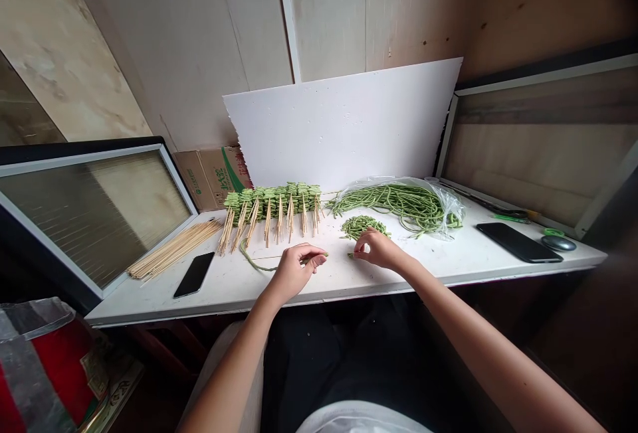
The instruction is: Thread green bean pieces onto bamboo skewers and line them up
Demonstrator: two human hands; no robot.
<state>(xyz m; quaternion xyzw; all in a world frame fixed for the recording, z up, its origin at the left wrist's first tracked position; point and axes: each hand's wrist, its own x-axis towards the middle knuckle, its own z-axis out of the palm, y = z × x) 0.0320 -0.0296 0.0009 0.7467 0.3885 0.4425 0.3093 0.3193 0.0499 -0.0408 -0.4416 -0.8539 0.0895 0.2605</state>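
Pinching a long green bean (255, 264), the left hand (296, 270) is curling its nearly closed fingers round it, in front and to the left of the pile of cut bean pieces (361, 226). The right hand (377, 248) is closing its fingertips on a short bean piece (351, 255) just in front of that pile and is partly covering it. Left of the pile, skewered bean bundles (272, 202) are standing in a row, their sticks pointing at the bean's curved end; farther left, bare bamboo skewers (174, 247) and a smartphone (194, 275) are lying on the white surface (349, 287). Behind and right of the pile, whole long beans (399, 200) are spilling from a clear plastic bag (452, 210). Well right of it, a larger black phone (518, 242) and a computer mouse (558, 243) are resting. A white board (343, 131) is standing behind the pile.
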